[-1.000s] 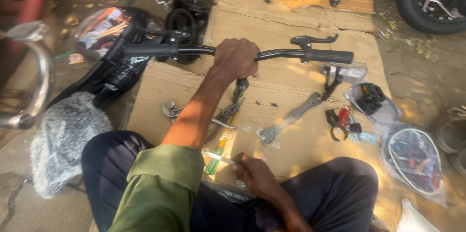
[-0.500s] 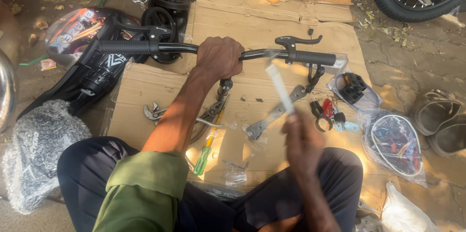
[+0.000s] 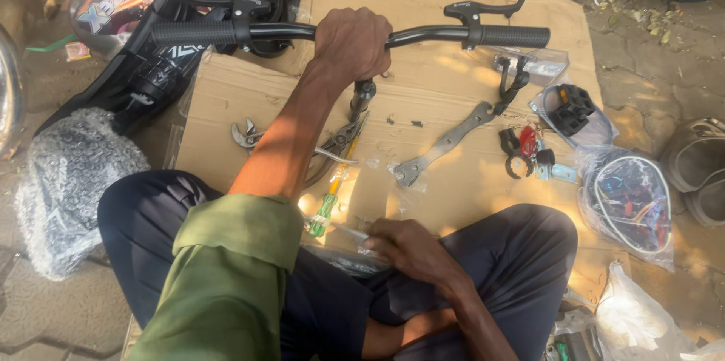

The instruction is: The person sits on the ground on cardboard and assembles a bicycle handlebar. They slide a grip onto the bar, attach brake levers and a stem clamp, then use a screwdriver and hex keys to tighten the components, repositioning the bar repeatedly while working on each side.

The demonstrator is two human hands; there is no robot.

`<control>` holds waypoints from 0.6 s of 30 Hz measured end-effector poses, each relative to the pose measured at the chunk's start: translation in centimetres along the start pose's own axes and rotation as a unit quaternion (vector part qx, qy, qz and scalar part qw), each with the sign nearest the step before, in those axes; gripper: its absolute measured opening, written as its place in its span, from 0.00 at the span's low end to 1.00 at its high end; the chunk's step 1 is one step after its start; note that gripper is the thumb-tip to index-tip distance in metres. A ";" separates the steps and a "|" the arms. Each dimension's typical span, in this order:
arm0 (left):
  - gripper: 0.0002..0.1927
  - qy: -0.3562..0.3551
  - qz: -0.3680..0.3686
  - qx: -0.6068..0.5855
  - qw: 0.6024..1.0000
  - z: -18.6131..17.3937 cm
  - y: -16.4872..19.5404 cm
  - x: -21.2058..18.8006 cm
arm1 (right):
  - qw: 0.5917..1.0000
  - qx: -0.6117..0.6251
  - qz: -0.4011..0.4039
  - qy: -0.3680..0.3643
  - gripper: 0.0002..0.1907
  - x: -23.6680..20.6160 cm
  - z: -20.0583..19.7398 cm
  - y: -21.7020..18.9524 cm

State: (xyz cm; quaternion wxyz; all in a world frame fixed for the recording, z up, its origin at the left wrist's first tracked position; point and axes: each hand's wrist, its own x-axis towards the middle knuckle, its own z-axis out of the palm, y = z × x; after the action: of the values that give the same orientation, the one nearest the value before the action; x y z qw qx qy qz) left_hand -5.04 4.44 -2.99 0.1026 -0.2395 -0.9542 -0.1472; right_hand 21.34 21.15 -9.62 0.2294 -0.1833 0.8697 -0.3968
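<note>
A sheet of flattened cardboard covers the ground in front of the seated person, apparently as a work surface that keeps parts and tools off the dirt. Across its far side stands a black bicycle handlebar, its grips out to left and right and a brake lever by each. The left hand is clamped around the bar's middle, just above the stem, which looks to be how the bar is kept upright and steady.

Nearer, between the knees, the right hand rests low with its fingers closed on a thin, pale piece wrapped in clear plastic; what that piece is cannot be told. Just beside it lies a green-handled screwdriver, within easy reach.

At the middle of the cardboard lie pliers and a flat grey multi-wrench. To the right, small black clamps and a red part sit together, with bagged parts beyond them.
</note>
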 end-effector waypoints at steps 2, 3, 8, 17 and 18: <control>0.06 -0.020 -0.010 0.004 1.000 -0.2 0.2 0.1 | 0.995 -0.030 -0.084 0.055 0.09 0.7 1.1 0.4; 0.06 -0.045 -0.024 0.008 0.999 -0.3 0.3 0.1 | 0.988 -0.046 -0.125 0.081 0.08 0.9 1.4 0.6; 0.06 -0.063 -0.033 0.005 0.997 -1.0 0.7 -0.1 | 0.958 -0.230 -0.074 0.157 0.08 0.5 1.8 1.6; 0.07 -0.047 -0.005 0.026 0.999 -0.6 1.7 0.2 | 0.981 -0.092 0.084 0.150 0.20 0.1 0.2 -0.3; 0.07 -0.035 0.004 0.029 0.999 -0.4 1.8 0.1 | 0.978 -0.037 0.117 0.170 0.29 -0.1 -0.6 -0.2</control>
State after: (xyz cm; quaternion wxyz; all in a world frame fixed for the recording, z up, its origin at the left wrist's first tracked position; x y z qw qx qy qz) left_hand -4.21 5.90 -2.16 0.0765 -0.2447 -0.9602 -0.1104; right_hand 21.15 21.39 -9.08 0.1161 -0.0179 0.9254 -0.3604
